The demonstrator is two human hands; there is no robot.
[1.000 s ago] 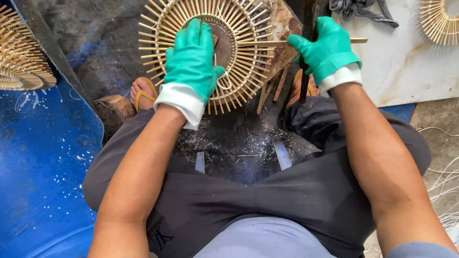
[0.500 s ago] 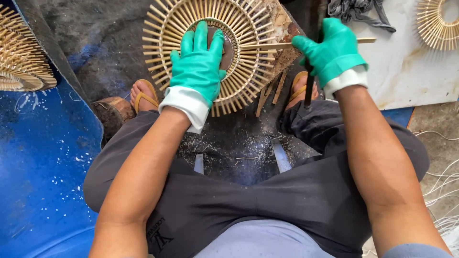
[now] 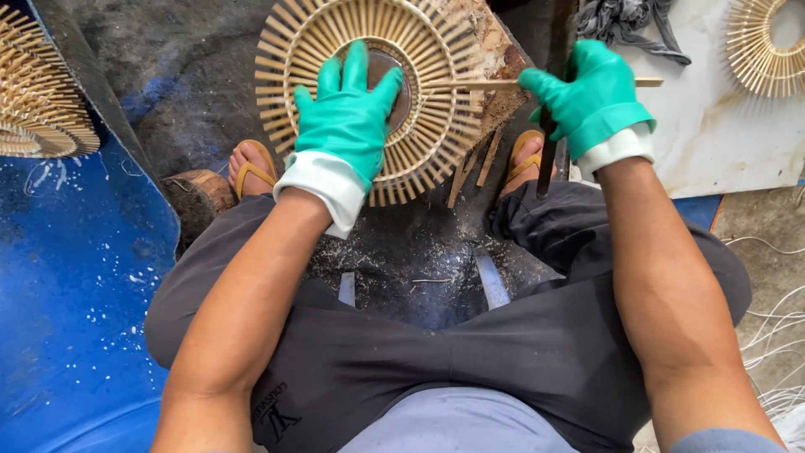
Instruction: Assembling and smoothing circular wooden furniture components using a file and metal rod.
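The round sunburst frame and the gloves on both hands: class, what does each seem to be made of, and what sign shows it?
Sunburst frame: seemingly bamboo or pale wood, unfinished; thin tan sticks radiate from a ring. Gloves on the left hand and right hand: likely rubber or latex; smooth, teal, slightly glossy, with white turned-back cuffs.

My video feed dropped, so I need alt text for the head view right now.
A person's green-gloved left hand presses flat on a round sunburst frame of pale wooden sticks, while the green-gloved right hand grips a thin wooden stick laid across it and a dark upright tool. Similar stick frames lie far left and far right.
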